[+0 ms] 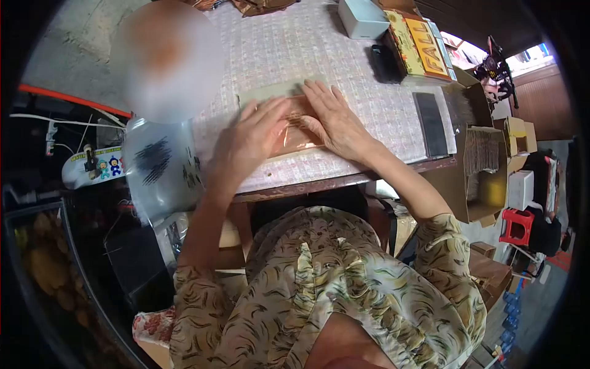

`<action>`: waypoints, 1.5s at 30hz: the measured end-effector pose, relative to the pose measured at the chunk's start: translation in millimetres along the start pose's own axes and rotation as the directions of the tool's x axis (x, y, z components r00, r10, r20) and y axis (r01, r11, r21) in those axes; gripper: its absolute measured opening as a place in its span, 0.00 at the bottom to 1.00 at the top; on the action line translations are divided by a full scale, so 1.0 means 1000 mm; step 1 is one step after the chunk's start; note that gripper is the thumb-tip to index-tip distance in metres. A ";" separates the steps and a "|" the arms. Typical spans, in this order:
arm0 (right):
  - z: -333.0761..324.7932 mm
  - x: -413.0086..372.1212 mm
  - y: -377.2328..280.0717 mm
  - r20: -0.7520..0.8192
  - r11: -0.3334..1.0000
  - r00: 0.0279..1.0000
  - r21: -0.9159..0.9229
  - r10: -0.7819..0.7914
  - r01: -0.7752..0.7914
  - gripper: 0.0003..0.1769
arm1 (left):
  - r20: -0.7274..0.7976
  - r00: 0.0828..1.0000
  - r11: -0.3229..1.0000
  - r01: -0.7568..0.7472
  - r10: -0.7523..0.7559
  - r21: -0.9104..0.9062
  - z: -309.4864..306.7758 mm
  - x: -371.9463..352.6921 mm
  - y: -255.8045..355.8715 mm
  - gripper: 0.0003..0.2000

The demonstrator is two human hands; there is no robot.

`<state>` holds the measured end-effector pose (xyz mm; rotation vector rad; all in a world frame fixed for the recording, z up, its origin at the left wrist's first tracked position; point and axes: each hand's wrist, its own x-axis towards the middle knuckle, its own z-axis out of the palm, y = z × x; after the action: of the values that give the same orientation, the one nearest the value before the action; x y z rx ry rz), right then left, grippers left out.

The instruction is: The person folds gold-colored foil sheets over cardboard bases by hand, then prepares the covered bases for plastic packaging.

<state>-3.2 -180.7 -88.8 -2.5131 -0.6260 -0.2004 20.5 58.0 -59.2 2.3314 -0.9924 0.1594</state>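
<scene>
Covered in patterned cloth along the table point(283, 49); standing on grey floor in a cluttered room, with a red stool point(515, 226) off to the right. Past the right edge, opened into a cardboard box point(452, 178). Along the tabletop's right side, crowded with a pale plastic container point(364, 19), a black tray point(386, 64), a box marked "FALL" point(424, 46) and a dark flat strip point(431, 123). Near the front edge, lying on a grey-green sheet point(261, 92), under both hands: a shiny brown film point(289, 142). Spread open, ungripping, with left hand point(249, 132) slightly blurred and right hand point(335, 120) flat-fingered.
</scene>
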 end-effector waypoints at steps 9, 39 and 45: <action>0.028 0.008 0.010 0.084 0.970 0.994 -0.240 0.063 -0.041 0.44 | 0.179 0.983 0.979 -0.003 -0.034 0.202 0.017 -0.003 -0.052 0.35; -0.020 0.092 0.103 0.368 0.833 0.913 0.439 0.175 -0.336 0.22 | 0.324 0.940 0.943 0.200 -0.107 -0.267 -0.009 0.057 -0.138 0.10; -0.011 0.070 0.097 0.118 0.869 0.988 0.472 0.104 -0.148 0.10 | 0.189 0.976 0.963 0.150 -0.108 -0.226 -0.007 0.044 -0.122 0.10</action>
<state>104.5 -231.7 -106.8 -2.0745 -0.4720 0.1081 137.2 101.2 -96.8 2.2048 -0.8836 -0.2105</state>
